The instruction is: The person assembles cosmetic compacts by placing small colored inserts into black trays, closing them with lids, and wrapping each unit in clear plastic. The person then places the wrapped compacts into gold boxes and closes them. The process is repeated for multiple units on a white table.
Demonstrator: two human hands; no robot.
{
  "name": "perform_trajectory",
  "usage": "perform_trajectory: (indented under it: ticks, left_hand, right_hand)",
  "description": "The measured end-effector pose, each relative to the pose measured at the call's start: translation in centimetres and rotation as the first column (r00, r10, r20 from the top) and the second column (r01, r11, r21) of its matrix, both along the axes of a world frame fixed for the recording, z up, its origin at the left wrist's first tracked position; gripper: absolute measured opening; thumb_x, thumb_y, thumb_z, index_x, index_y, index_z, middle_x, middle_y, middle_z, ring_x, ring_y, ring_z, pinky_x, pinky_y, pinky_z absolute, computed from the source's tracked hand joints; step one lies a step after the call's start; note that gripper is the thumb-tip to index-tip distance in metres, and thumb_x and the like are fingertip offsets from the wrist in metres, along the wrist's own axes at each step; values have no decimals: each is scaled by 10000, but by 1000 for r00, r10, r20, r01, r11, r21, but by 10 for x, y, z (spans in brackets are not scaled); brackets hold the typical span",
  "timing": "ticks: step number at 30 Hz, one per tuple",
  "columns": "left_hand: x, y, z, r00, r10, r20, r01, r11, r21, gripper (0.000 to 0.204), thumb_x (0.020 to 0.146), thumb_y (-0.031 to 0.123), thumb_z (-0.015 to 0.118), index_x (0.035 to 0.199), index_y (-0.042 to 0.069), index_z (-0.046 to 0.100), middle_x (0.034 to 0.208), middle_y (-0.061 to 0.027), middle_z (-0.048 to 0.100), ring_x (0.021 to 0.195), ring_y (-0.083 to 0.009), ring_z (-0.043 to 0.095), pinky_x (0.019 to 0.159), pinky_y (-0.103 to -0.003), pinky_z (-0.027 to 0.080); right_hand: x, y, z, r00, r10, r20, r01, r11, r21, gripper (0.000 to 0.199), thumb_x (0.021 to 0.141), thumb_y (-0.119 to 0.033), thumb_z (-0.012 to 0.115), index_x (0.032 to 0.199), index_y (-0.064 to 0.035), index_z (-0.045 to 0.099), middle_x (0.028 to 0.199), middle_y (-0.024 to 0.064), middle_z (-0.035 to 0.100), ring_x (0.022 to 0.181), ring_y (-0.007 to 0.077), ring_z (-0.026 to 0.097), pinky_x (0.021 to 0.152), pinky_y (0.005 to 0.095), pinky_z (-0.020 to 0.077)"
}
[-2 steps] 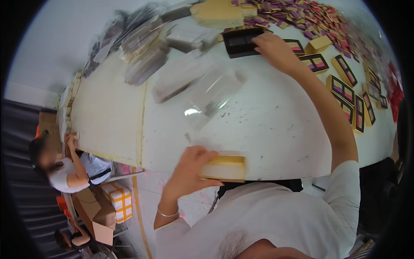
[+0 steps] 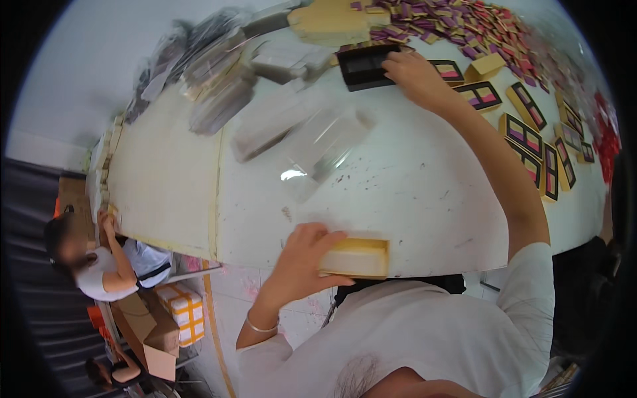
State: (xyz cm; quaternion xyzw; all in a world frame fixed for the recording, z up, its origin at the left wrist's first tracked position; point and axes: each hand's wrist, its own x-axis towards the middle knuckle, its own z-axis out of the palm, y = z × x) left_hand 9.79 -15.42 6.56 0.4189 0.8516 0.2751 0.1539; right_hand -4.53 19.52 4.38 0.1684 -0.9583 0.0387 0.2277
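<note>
Near the front edge of the table, my left hand grips the left end of a gold open-topped box with a pale inside. Its thumb lies on the near side and its fingers are on the far side. My right arm reaches far across the table. There my right hand has its fingers closed at the right end of a black tray with hollow compartments. Part of that end is hidden by the fingers. Just right of this hand lie gold boxes with black inserts and pink and purple pieces.
Clear plastic sleeves and stacked clear trays lie left of the black tray. A heap of small purple and red packs covers the far right. More filled boxes stand at right. Another person sits at the far left.
My left hand has shifted slightly to the right with the gold box. The right hand stays at the end of the black tray.
</note>
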Motion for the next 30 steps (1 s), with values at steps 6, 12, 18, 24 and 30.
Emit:
perform_trajectory:
  ticks: [6, 12, 18, 24, 30]
  left_hand:
    - [-18, 90, -23, 949, -30, -313, 63, 993, 96, 767, 551, 359, 839, 1206, 101, 535, 1069, -101, 468, 990, -282, 446, 836, -397, 376]
    - [-29, 123, -16, 927, -93, -362, 132, 988, 85, 839, 567, 375, 828, 1279, 108, 475, 1173, -107, 463, 1043, -296, 424, 903, -422, 314]
    - [-46, 110, -30, 988, -152, -19, 153, 973, 176, 724, 668, 145, 784, 1294, 50, 434, 1204, -129, 469, 1036, -293, 519, 849, -354, 451]
    - [-48, 133, -22, 977, -184, 112, 155, 962, 224, 727, 683, 87, 769, 1311, 48, 406, 1201, -112, 465, 974, -249, 546, 754, -316, 496]
    - [-51, 147, -21, 967, -224, 121, 203, 966, 159, 689, 695, 99, 760, 1298, 96, 428, 1158, -115, 459, 879, -282, 580, 708, -351, 505]
  right_hand:
    - [-24, 1, 10, 998, -57, 3, 57, 996, -70, 127, 729, -84, 640, 852, -64, 619, 913, 100, 583, 965, 266, 570, 854, 445, 376]
    - [23, -5, 51, 986, 69, -153, -123, 919, -376, 254, 779, -149, 640, 955, -1, 531, 924, 124, 553, 852, 281, 554, 738, 353, 442]
    - [160, 18, 73, 599, 618, 509, 450, 265, -853, 344, 810, -163, 556, 1143, -86, 520, 871, 9, 538, 799, 95, 484, 741, 265, 408]
    - [203, 2, 32, 691, 136, 710, 451, 686, -571, 185, 854, -139, 588, 1020, -63, 616, 911, 86, 550, 795, 197, 558, 720, 325, 446]
    - [201, -22, 10, 988, -152, 4, 152, 983, -105, 172, 806, -193, 652, 908, -56, 640, 894, 77, 505, 745, 253, 550, 615, 351, 452]
